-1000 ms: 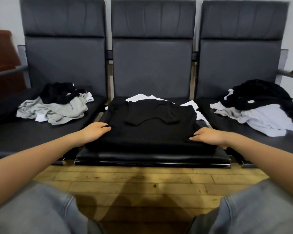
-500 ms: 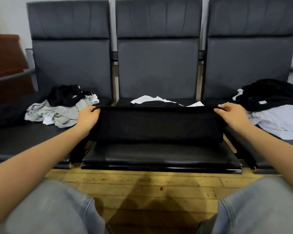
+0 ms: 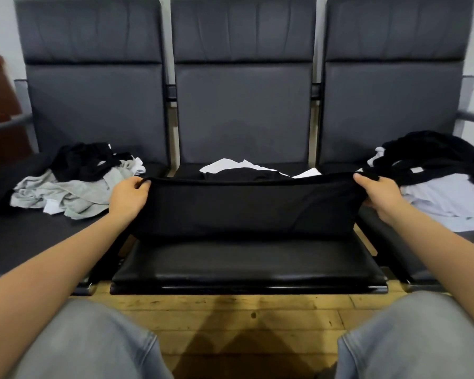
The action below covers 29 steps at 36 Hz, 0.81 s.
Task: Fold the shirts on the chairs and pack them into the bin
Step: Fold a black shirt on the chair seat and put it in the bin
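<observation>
Shirt [image 3: 246, 206], black: on the middle chair [image 3: 246, 272], its near edge lifted and stretched level between both hands, the rest lying on the seat behind. A second ago it lay flat with the hands at its front corners; half a second ago the edge was already up at much this height. Judged: the bottom-to-top fold is under way, not yet laid down.

Left hand [image 3: 127, 196]: fingers curled round the shirt's left corner, thumb on top.

Right hand [image 3: 378, 198]: fingers closed on the right corner, pinching the hem.

White cloth [image 3: 230, 164]: shows beyond the raised edge, under or behind the black shirt; which, cannot be told.

Left pile [image 3: 66, 195]: grey and black garments, unfolded, on the left chair, just beside the left hand.

Right pile [image 3: 443, 187]: black over white garments, unfolded, on the right chair, close to the right hand.

Bin: not in view.

Floor [image 3: 238, 318]: wooden boards, between the person's knees.

Standing, judged: one shirt mid-fold, two piles untouched, nothing visibly packed. The task is early. The lifted edge next wants carrying toward the chair back and setting down square, with both corners kept level so the fold does not skew.
</observation>
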Each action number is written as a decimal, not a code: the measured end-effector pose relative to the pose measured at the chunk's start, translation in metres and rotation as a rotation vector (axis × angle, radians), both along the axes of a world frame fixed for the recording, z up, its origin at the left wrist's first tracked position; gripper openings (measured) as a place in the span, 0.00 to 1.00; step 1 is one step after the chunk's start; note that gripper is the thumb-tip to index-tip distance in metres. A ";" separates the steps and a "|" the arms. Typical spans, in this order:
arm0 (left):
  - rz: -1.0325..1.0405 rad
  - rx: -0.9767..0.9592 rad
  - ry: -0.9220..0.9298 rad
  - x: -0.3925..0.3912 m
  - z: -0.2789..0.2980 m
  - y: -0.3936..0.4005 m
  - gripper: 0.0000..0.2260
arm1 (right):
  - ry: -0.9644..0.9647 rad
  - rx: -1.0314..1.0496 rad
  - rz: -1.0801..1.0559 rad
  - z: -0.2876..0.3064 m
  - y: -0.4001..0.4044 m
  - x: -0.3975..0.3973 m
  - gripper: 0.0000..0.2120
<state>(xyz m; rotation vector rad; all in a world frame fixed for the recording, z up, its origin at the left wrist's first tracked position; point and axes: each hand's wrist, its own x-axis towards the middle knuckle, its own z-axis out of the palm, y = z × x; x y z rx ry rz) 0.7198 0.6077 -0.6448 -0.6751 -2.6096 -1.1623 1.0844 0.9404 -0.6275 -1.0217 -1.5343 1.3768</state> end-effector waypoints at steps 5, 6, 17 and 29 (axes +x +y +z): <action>-0.059 0.103 -0.134 -0.007 -0.002 0.029 0.14 | 0.080 -0.188 0.041 -0.007 0.018 -0.023 0.10; -0.061 0.128 -0.161 -0.013 -0.003 0.036 0.15 | 0.086 -0.208 0.026 -0.007 0.022 -0.029 0.10; -0.023 -0.108 -0.038 -0.082 0.006 0.080 0.13 | -0.251 0.098 -0.173 -0.003 0.070 -0.089 0.14; -0.017 -0.380 -0.045 -0.126 -0.016 0.128 0.12 | -0.677 0.182 -0.051 -0.042 0.125 -0.148 0.15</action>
